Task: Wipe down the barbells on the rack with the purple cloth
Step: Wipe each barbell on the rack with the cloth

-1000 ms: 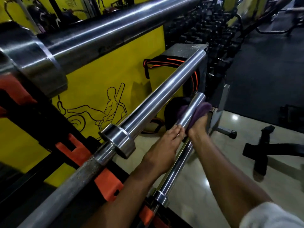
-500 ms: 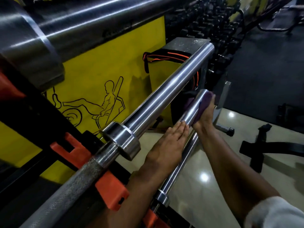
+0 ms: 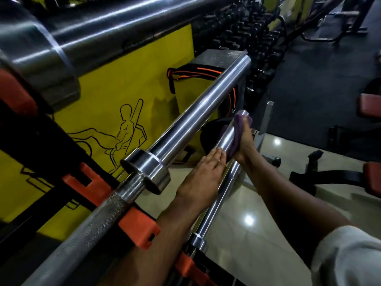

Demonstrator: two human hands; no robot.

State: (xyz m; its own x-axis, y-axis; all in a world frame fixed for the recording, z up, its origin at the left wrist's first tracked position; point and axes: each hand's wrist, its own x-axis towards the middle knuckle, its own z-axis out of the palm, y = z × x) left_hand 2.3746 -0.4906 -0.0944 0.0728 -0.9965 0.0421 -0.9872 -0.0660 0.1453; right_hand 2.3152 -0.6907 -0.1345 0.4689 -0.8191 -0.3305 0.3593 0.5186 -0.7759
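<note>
Purple cloth [image 3: 239,131] apparently gripped by right hand [image 3: 246,141], left hand [image 3: 203,178] flat, three barbells [image 3: 198,112].

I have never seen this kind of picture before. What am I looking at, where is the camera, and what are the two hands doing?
There is one view, taken from a camera worn on a person's head and looking forward and down, so you see that person's own arms. The place looks like a gym. Three steel barbells lie on a rack with orange holders, one above the other. The right hand holds a purple cloth wrapped against the end sleeve of the lowest barbell, near its tip. The left hand lies flat, fingers straight, on the same bar just behind the cloth. The middle barbell and the top barbell are not touched. Behind them is a yellow wall with a drawn figure; below is a shiny floor.
</note>
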